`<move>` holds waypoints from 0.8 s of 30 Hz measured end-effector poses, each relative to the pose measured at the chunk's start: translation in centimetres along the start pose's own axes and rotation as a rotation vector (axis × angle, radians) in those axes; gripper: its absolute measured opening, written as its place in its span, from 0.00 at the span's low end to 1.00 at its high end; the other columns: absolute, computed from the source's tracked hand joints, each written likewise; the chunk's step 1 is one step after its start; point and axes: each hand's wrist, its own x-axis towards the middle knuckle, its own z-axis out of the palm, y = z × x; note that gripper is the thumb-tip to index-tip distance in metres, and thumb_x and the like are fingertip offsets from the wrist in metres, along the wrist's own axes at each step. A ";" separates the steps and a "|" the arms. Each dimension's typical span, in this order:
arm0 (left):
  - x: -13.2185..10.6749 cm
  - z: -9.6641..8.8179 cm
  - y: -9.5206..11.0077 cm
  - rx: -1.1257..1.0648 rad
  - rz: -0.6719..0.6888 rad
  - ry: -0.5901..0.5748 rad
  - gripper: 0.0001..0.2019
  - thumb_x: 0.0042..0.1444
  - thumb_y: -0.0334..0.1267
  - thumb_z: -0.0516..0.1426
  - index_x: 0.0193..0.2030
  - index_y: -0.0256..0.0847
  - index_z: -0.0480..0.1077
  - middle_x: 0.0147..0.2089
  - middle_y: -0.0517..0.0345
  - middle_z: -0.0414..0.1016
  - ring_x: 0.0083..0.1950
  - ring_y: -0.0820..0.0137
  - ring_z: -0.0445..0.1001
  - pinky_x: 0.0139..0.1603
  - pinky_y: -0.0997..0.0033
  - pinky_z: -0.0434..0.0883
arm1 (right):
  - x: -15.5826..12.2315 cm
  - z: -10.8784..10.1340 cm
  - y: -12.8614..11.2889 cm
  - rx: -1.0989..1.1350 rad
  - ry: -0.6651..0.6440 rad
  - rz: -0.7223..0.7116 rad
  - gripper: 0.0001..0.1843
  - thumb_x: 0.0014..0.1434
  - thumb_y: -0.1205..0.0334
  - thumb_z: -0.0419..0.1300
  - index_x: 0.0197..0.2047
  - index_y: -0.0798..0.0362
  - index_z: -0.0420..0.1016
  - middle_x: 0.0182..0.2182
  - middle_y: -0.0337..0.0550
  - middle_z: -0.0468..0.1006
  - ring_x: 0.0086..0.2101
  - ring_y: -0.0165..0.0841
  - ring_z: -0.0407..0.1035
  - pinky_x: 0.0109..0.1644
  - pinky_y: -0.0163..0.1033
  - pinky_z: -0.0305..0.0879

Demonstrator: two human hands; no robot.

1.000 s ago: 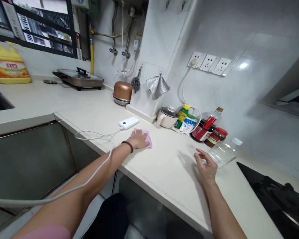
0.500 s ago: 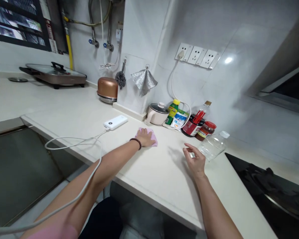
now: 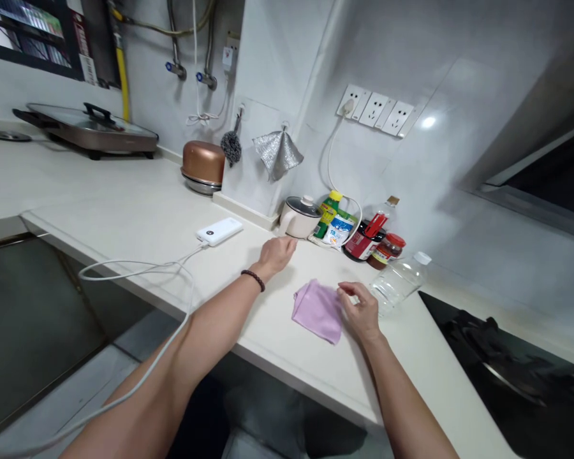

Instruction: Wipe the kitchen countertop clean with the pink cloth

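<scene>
A pink cloth (image 3: 317, 310) lies flat on the white countertop (image 3: 138, 217). My right hand (image 3: 361, 312) rests at the cloth's right edge, with thumb and fingers pinched on its upper right corner. My left hand (image 3: 277, 252) hovers just above the counter to the upper left of the cloth, holding nothing, its fingers loosely stretched toward a small cream pot (image 3: 299, 217). A dark bead bracelet (image 3: 253, 279) circles my left wrist. A clear plastic bottle (image 3: 398, 280) with a white cap lies on its side just right of my right hand.
A white power bank (image 3: 219, 231) with a trailing cable lies left of my left hand. Sauce jars and bottles (image 3: 363, 239) crowd the wall. A copper pot (image 3: 203, 166), an electric griddle (image 3: 88, 127) and a black hob (image 3: 511, 376) are also in view.
The pink cloth has gone from under my left hand to the counter in front of my right hand, which now pinches it. My left hand has lifted off it.
</scene>
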 end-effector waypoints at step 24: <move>1.4 2.0 0.1 0.043 0.012 -0.140 0.27 0.70 0.50 0.43 0.42 0.42 0.82 0.44 0.45 0.84 0.48 0.59 0.80 0.47 0.65 0.69 | 11.8 11.0 9.8 -0.451 -0.418 0.314 0.24 0.67 0.52 0.52 0.60 0.54 0.73 0.58 0.53 0.74 0.60 0.40 0.65 0.66 0.43 0.57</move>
